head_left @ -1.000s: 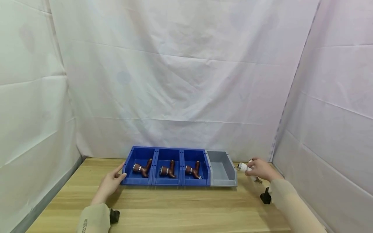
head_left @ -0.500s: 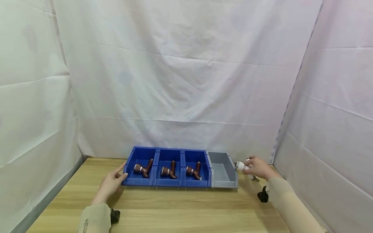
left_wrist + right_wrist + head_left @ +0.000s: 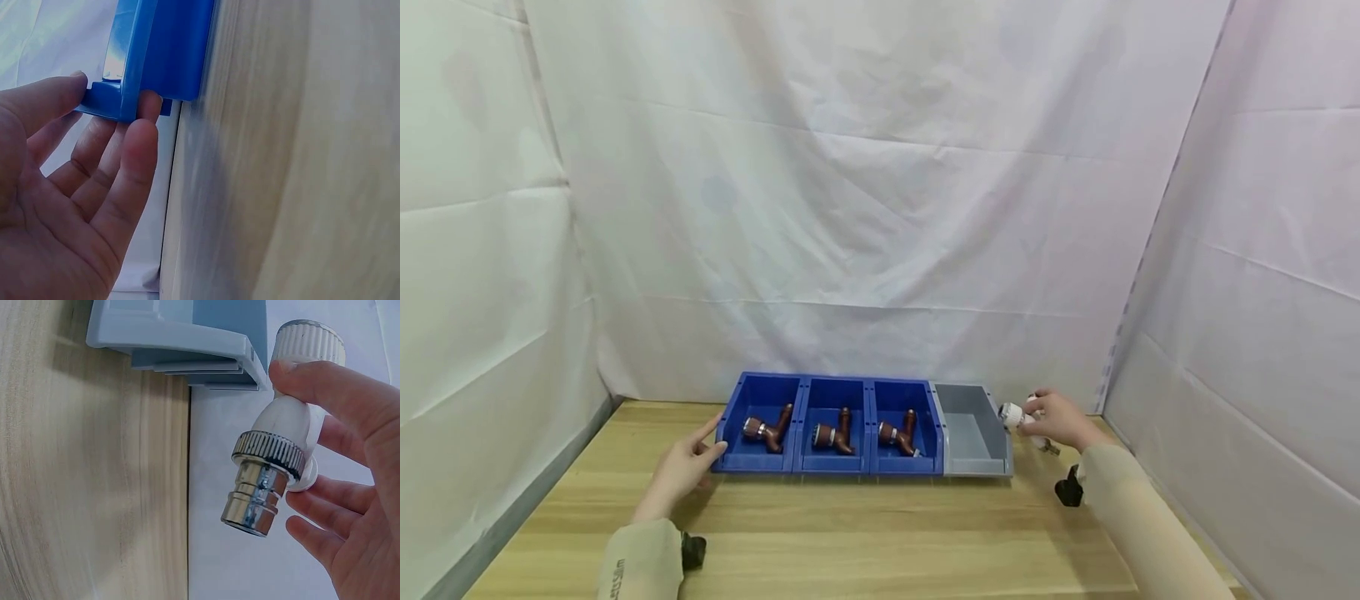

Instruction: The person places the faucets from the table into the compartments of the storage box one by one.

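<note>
My right hand [image 3: 1060, 419] holds a white tap [image 3: 284, 419] with a ribbed round knob and a chrome spout end, the thumb pressed against its neck. In the head view the tap's knob is right at the right wall of the grey bin [image 3: 973, 467]. My left hand [image 3: 679, 473] grips the outer left edge of the leftmost blue bin [image 3: 131, 56], thumb at the rim and fingers against the side. Brown taps [image 3: 769, 433] lie one in each of the three blue bins, while the grey bin holds nothing.
The joined row of bins stands on a wooden table [image 3: 850, 533] near its back edge. White cloth [image 3: 850, 208] hangs behind and along both sides. Black wrist devices [image 3: 693, 552] are strapped below both sleeves.
My right hand has carried the white tap left and slightly up, closer to the grey bin. My left hand keeps its place at the blue bin's edge.
</note>
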Action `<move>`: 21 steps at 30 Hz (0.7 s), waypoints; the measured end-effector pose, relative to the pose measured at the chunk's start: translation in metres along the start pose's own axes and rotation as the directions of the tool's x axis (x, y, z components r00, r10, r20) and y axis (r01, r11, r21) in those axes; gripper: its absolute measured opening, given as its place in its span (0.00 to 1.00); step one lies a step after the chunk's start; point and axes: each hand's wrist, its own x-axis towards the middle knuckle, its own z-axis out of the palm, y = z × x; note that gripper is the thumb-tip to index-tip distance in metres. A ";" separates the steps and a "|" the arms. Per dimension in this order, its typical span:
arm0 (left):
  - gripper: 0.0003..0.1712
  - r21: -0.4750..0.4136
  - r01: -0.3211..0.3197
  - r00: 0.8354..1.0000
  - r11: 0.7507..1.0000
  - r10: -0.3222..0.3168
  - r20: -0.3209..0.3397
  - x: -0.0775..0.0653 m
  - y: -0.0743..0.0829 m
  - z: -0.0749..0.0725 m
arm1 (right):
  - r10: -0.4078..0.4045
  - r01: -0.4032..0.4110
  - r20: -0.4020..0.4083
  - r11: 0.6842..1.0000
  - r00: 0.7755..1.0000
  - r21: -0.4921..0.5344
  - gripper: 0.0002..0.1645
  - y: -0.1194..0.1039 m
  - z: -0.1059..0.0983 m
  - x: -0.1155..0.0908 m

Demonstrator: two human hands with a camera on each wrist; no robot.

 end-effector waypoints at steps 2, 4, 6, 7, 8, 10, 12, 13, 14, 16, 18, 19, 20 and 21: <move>0.34 -0.003 -0.001 1.000 1.000 0.001 0.000 0.000 0.001 -0.001 | 0.003 -0.003 0.002 1.000 1.000 -0.005 0.22 -0.001 -0.002 0.001; 0.34 -0.005 -0.002 1.000 1.000 0.002 0.000 0.000 0.002 -0.001 | 0.004 -0.004 0.002 1.000 1.000 -0.008 0.23 -0.002 -0.003 0.002; 0.34 -0.004 -0.006 1.000 1.000 0.006 -0.001 0.001 0.001 -0.001 | 0.007 -0.007 0.000 1.000 1.000 -0.013 0.25 -0.002 -0.003 0.003; 0.34 -0.002 -0.008 1.000 1.000 0.008 -0.001 0.001 0.001 -0.001 | 0.006 -0.006 -0.001 1.000 1.000 -0.016 0.26 -0.002 -0.003 0.004; 0.34 -0.001 -0.010 1.000 1.000 0.010 -0.003 0.001 0.001 -0.001 | 0.005 -0.005 -0.001 1.000 1.000 -0.020 0.26 -0.002 -0.003 0.005; 0.34 0.001 -0.012 1.000 1.000 0.012 -0.004 0.001 0.001 0.000 | 0.005 -0.005 -0.009 1.000 1.000 -0.019 0.26 -0.002 -0.002 0.006; 0.34 -0.002 -0.009 1.000 1.000 0.009 -0.009 0.001 0.001 0.000 | -0.006 0.005 -0.014 1.000 1.000 -0.029 0.26 -0.003 -0.001 0.006; 0.34 0.000 -0.008 1.000 1.000 0.008 -0.011 0.001 0.001 0.000 | -0.015 0.014 -0.019 0.999 1.000 -0.035 0.25 -0.004 -0.001 0.007; 0.34 0.001 -0.007 1.000 1.000 0.007 -0.012 0.001 0.001 0.000 | -0.020 0.019 -0.022 0.999 1.000 -0.036 0.25 -0.004 -0.001 0.008; 0.34 0.000 -0.003 1.000 1.000 0.003 -0.009 0.001 0.001 -0.001 | -0.032 0.031 -0.027 0.999 0.999 -0.034 0.24 -0.005 0.000 0.009; 0.34 -0.005 0.000 1.000 1.000 0.000 -0.002 0.001 0.002 -0.001 | -0.041 0.040 -0.028 0.999 0.999 -0.031 0.24 -0.007 0.000 0.011; 0.34 -0.005 -0.003 1.000 1.000 0.003 0.005 0.001 0.002 -0.002 | -0.037 0.037 -0.028 0.999 0.999 -0.022 0.23 -0.007 0.001 0.011; 0.34 -0.008 -0.002 1.000 1.000 0.002 0.010 0.000 0.003 -0.002 | -0.037 0.036 -0.026 0.999 0.999 -0.018 0.23 -0.008 0.001 0.012; 0.34 -0.010 -0.001 1.000 1.000 0.001 0.014 0.000 0.003 -0.003 | -0.037 0.036 -0.025 0.999 0.999 -0.015 0.22 -0.009 0.002 0.013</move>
